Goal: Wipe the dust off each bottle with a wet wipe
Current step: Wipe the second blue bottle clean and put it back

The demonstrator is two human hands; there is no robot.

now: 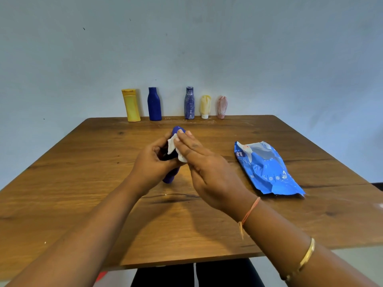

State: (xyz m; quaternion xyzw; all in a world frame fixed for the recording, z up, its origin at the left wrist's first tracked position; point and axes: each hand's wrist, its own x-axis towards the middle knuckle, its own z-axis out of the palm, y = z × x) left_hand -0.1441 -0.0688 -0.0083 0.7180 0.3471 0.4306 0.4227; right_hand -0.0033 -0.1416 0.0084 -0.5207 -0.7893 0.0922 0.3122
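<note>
Blue held bottle (pixel 171 177) was gripped by the curled left hand (pixel 151 162) while the straight-fingered right hand (pixel 209 172) pressed the wet wipe (pixel 173 146) onto it; beyond both hands, the yellow bottle (pixel 131 106) and plain blue bottle (pixel 154 104) looked clean, and three streaked bottles (pixel 205 105) apparently remained.

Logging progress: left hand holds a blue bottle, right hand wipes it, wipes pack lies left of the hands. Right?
No: head view shows the wipes pack right of the hands; the left hand holds the blue bottle, the right hand wipes it.
</note>
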